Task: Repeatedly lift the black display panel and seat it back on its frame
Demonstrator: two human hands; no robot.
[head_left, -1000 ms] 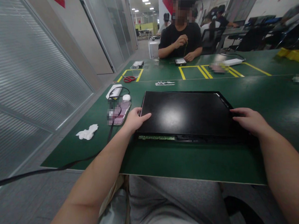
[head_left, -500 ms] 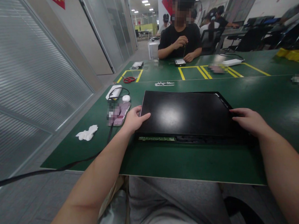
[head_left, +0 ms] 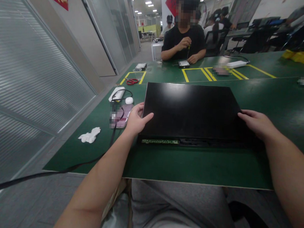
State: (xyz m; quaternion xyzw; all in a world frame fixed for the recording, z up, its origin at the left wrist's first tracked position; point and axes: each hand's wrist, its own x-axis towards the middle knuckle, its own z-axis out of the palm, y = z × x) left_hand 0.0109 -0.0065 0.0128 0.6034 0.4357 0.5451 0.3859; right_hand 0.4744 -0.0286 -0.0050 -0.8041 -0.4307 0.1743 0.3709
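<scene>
A black, glossy screen panel [head_left: 189, 110] lies between my hands, its far edge tilted up off the green table. My left hand [head_left: 139, 120] grips its left edge, thumb on top and fingers at the side. On the opposite edge my right hand [head_left: 258, 123] holds the panel between thumb and fingers. Below the panel's near edge, a narrow green circuit board [head_left: 160, 141] shows in a dark frame [head_left: 211, 143]. Most of that frame is covered by the panel.
To the left are a phone [head_left: 125, 116], a white power bank [head_left: 117, 94] with a cable, a small white case [head_left: 129, 100] and crumpled tissue [head_left: 90, 135]. Red scissors [head_left: 132, 82] lie farther back. Across the table sits a person [head_left: 184, 41] over a small drive [head_left: 183, 63].
The panel's far edge has risen, hiding the frame's top right corner and the small white strips behind it. Both hands keep their hold on its sides.
</scene>
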